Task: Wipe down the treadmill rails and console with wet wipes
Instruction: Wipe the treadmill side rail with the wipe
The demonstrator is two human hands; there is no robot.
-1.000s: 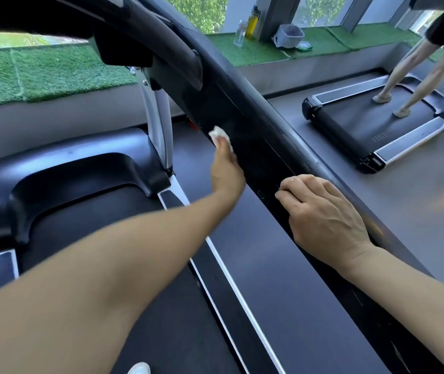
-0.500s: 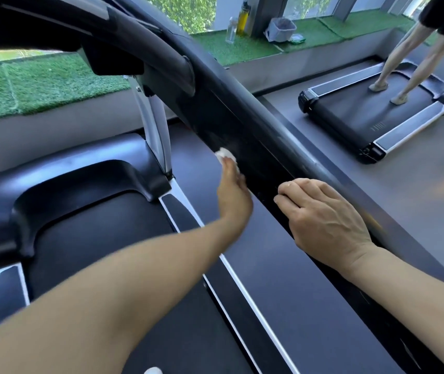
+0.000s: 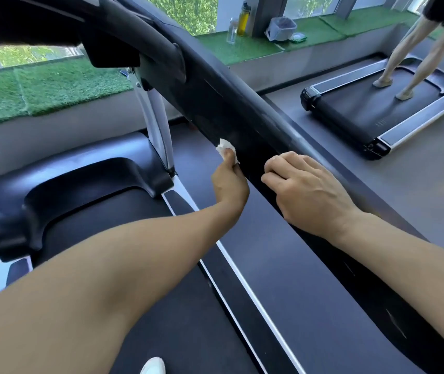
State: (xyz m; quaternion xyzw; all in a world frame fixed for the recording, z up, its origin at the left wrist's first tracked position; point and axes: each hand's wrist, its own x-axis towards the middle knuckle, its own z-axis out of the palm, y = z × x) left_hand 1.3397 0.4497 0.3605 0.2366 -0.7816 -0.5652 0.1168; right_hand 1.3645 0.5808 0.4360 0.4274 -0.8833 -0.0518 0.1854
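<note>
Your left hand (image 3: 230,184) wipes the black treadmill rail (image 3: 245,117) while your right hand (image 3: 307,193) steadies on it.

Your left fingers pinch a small crumpled white wet wipe (image 3: 224,149) and press it against the rail's inner face, at about 12 o'clock from that hand. Your right hand sits just beside it at 3 o'clock, fingers curled over the rail's top edge. The two hands are close but apart. A second treadmill (image 3: 372,112) with someone's legs (image 3: 396,58) stands at 2 o'clock.
</note>
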